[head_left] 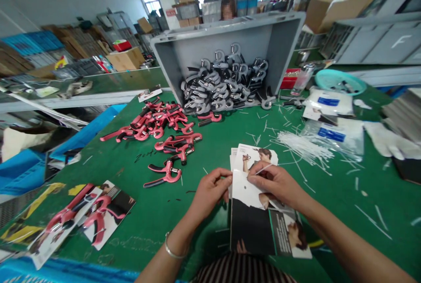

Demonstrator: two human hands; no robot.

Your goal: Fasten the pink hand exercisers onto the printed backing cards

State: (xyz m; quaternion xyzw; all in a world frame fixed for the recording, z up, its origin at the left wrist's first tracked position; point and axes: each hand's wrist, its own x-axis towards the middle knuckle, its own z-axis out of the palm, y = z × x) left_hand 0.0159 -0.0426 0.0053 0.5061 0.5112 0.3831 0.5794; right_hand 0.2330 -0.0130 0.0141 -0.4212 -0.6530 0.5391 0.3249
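Note:
A stack of printed packaging cards [251, 177] lies on the green table [210, 151] in front of me. My left hand [210, 188] pinches the left edge of the top card. My right hand [272, 182] rests on the card with its fingers closed on a thin white cable tie [263, 170]. More cards [263, 230] lie beneath, toward me. A lone pink hand gripper [164, 174] sits just left of my left hand.
A pile of pink hand grippers [158, 125] lies at the left. A tipped grey bin [230, 55] holds grey grippers [223, 87]. Loose white ties [302, 147], plastic bags [329, 116] and a glove [391, 142] lie at the right. Carded grippers [82, 219] sit at the near left. Behind the bin is a person.

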